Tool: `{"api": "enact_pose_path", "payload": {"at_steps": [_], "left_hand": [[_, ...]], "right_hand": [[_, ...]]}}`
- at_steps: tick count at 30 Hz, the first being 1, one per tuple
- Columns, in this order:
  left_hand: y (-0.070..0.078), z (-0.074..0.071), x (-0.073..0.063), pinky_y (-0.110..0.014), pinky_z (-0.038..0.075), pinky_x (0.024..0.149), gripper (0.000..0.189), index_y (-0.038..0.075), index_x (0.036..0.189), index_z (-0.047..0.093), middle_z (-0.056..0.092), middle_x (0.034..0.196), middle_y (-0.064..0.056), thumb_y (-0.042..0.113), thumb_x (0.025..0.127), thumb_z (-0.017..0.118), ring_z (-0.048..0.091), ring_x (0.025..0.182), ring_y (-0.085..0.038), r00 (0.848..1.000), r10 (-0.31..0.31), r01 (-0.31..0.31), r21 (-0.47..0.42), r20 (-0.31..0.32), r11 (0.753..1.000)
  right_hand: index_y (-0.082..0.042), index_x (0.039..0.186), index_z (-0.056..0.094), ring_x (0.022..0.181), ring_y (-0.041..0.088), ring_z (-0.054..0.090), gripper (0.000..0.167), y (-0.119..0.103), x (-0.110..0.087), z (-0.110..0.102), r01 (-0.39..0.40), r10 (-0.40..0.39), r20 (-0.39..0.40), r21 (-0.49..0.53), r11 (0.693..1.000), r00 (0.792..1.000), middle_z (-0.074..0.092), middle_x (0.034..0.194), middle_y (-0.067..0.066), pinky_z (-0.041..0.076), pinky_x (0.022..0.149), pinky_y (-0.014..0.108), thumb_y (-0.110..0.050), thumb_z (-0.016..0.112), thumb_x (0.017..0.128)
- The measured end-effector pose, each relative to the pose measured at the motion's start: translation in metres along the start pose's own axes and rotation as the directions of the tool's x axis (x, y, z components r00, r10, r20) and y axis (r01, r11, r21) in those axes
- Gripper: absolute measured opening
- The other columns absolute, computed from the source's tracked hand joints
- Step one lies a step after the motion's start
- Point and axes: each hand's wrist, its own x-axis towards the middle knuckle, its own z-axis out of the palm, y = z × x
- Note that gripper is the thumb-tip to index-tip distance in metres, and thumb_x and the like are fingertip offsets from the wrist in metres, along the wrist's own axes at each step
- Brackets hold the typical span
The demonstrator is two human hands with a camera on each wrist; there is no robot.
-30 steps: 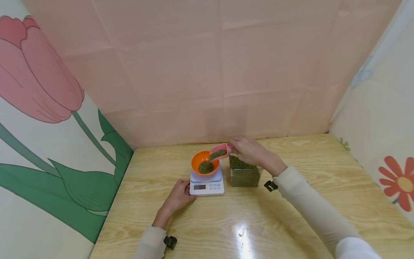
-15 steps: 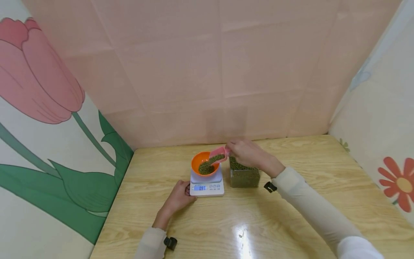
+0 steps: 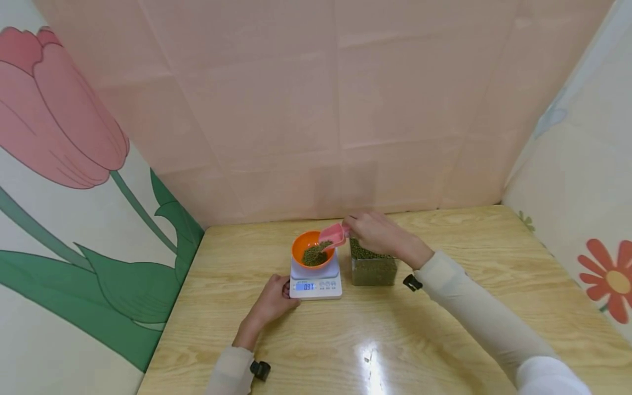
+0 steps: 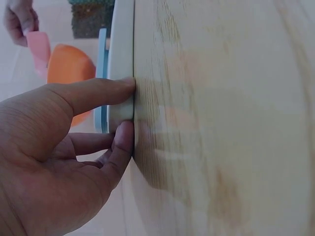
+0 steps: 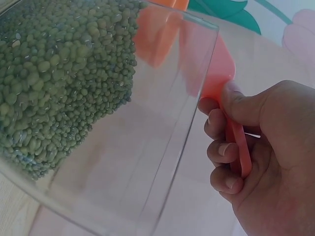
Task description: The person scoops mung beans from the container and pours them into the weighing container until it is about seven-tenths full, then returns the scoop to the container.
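My right hand (image 3: pixel 377 233) grips the handle of a pink scoop (image 3: pixel 332 235), tipped over an orange bowl (image 3: pixel 299 248). Green beans that look like mung beans (image 3: pixel 314 257) lie heaped in the bowl, and some trail from the scoop's lip. The bowl sits on a white digital kitchen scale (image 3: pixel 321 293), whose lit display appears to read 097. At the scale's front left corner, my left hand (image 3: pixel 272 300) holds its edge between thumb and fingers, as the left wrist view shows. In the right wrist view, fingers wrap the scoop's handle (image 5: pixel 238 152).
A clear box (image 3: pixel 373 274) holding more green beans (image 5: pixel 64 73) stands just right of the scale, below my right forearm. All of it rests on a wooden table (image 3: pixel 237 252). Behind rises a pink-covered wall (image 3: pixel 276 109), with flower-printed panels at both sides.
The scoop has tilted further and moved slightly left; most of its beans have slid into the bowl. The scale's display has lit up. My left hand has stayed on the scale.
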Motion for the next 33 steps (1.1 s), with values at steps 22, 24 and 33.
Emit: {"api": "enact_pose_path", "payload": {"at_steps": [22,24,33], "left_hand": [[-0.0002,0.0015,-0.0011,-0.021,0.043,0.073,0.056,-0.01,0.135,0.064,0.053,0.109,-0.016,0.004,0.086,0.086,0.048,0.095,-0.022,1.0,-0.011,0.011,-0.02,-0.001,1.0],[-0.0002,0.0016,-0.0015,-0.021,0.043,0.072,0.056,-0.01,0.135,0.064,0.053,0.109,-0.016,0.004,0.086,0.086,0.048,0.095,-0.022,1.0,-0.011,0.011,-0.018,-0.001,1.0],[-0.0002,0.002,-0.0004,-0.02,0.045,0.073,0.056,-0.014,0.134,0.062,0.055,0.108,-0.017,0.002,0.085,0.086,0.051,0.095,-0.022,1.0,0.001,-0.002,-0.046,-0.016,0.999]], "right_hand": [[-0.006,0.109,0.074,0.087,0.02,0.068,0.01,0.0009,-0.0025,-0.0008,0.018,-0.019,-0.02,-0.016,1.0,1.0,0.074,0.101,0.007,0.059,0.078,0.036,-0.013,0.071,0.102],[-0.005,0.108,0.074,0.088,0.022,0.069,0.01,0.0015,-0.0036,-0.0006,0.023,-0.023,-0.027,-0.016,1.0,0.999,0.074,0.102,0.008,0.06,0.079,0.037,-0.012,0.071,0.102],[-0.006,0.109,0.073,0.092,0.024,0.07,0.009,0.0036,-0.0061,-0.0018,0.001,-0.002,-0.025,-0.01,1.0,1.0,0.074,0.105,0.009,0.06,0.081,0.041,-0.011,0.071,0.101]]}}
